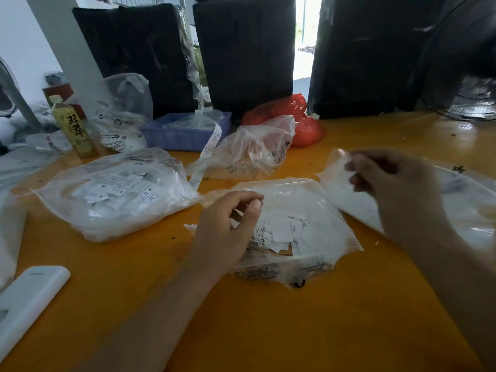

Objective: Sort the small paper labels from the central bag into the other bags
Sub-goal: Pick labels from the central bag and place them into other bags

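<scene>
The central clear bag [319, 208] lies open on the orange table, full of small white paper labels [284, 232]. My left hand [228, 229] rests at the bag's left side, its fingers curled over the opening; whether it holds a label is hidden. My right hand [389, 183], blurred, hovers over the right clear bag [346, 200] with curled fingers pinching what looks like a small pale label or the bag's edge. A left clear bag [112, 200] holds sorted labels. A far clear bag [255, 151] lies behind the central one.
A white strip of labels [206, 154] trails from a blue tray [185, 138]. A yellow bottle [73, 127], another clear bag [120, 111], a red bag [295, 119], a black fan [467, 76] and a white flat device [29, 296] surround the work area.
</scene>
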Demonstrator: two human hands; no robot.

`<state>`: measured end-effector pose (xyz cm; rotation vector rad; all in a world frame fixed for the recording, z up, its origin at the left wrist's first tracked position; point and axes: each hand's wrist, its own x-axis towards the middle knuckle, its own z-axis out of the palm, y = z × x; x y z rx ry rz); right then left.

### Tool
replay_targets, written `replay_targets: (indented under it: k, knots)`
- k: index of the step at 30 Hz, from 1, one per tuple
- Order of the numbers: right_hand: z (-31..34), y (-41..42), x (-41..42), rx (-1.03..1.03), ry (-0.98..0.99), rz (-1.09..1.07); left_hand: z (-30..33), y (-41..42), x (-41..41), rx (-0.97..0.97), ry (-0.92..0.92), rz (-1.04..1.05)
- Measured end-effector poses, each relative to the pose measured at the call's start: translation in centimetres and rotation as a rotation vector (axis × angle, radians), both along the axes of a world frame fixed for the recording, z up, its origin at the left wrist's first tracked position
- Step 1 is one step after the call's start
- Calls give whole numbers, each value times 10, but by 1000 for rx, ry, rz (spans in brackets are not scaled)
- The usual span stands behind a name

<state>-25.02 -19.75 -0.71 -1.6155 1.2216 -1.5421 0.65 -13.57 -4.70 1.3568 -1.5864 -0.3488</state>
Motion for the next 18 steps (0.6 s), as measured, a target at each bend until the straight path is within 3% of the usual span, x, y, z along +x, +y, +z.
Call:
replay_targets:
  k: [3, 5, 8, 14, 18]
  knots:
    - [-14, 11, 26, 188, -243, 312, 0, 2, -10, 225, 272, -177]
    - [-24, 18, 40, 235, -270, 426, -2, 3, -15, 290, 345, -237]
    - [-33, 24, 53, 205, -189, 449, -3, 4, -14, 237, 380, -178]
    - [-39, 23, 58, 100, 147, 289, -3, 1, -7, 281, 669, -154]
    - [-38, 12, 47, -216, 730, 82, -1, -1, -3, 296, 923, -188]
